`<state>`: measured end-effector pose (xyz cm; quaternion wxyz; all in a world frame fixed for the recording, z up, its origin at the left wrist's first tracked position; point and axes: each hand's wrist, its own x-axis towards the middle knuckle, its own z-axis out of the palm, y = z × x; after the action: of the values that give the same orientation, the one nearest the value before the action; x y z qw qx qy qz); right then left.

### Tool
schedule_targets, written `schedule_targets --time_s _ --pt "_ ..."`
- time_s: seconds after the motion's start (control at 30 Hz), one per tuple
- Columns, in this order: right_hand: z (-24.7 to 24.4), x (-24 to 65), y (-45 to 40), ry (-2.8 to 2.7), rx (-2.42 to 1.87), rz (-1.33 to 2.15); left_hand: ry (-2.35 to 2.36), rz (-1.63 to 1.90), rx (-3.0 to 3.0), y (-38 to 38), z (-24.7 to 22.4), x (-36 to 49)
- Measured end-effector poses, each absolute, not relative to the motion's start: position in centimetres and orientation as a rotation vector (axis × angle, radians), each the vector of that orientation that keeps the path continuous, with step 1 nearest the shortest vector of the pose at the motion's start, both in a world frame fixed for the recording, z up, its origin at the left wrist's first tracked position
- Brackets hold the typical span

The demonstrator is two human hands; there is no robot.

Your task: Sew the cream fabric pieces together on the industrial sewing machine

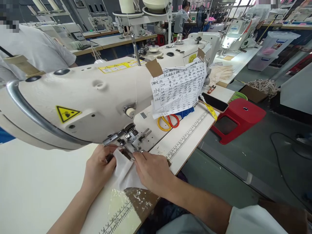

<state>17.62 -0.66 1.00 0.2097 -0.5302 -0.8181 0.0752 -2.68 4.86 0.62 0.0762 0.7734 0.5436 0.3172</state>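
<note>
In the head view, the bare left hand [98,167] has its thumb and fingers closed on the left edge of a thin, white piece of cloth [124,170]. The bare right hand [154,174] pinches the right edge, its fingertips beside the shiny metal presser-foot assembly [131,135] of a cream-white industrial sewing machine [112,94]. The cloth lies between the hands, at the front of the needle area (a dark shape by the left fingers is too shaded to name for certain). Beyond are scissors with yellow and red loop handles [168,123], under a handwritten white paper sheet [179,87] hanging on the machine.
</note>
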Motion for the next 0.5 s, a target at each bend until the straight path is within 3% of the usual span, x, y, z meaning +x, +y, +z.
schedule_targets --time_s 0.27,0.5 --pt "1.0 18.5 -2.5 -2.245 -1.512 0.236 1.183 0.802 2.893 4.7 1.2 -3.6" --pt "0.5 23.1 -9.1 -2.09 -1.313 0.656 1.42 0.591 2.898 2.1 1.5 -1.5"
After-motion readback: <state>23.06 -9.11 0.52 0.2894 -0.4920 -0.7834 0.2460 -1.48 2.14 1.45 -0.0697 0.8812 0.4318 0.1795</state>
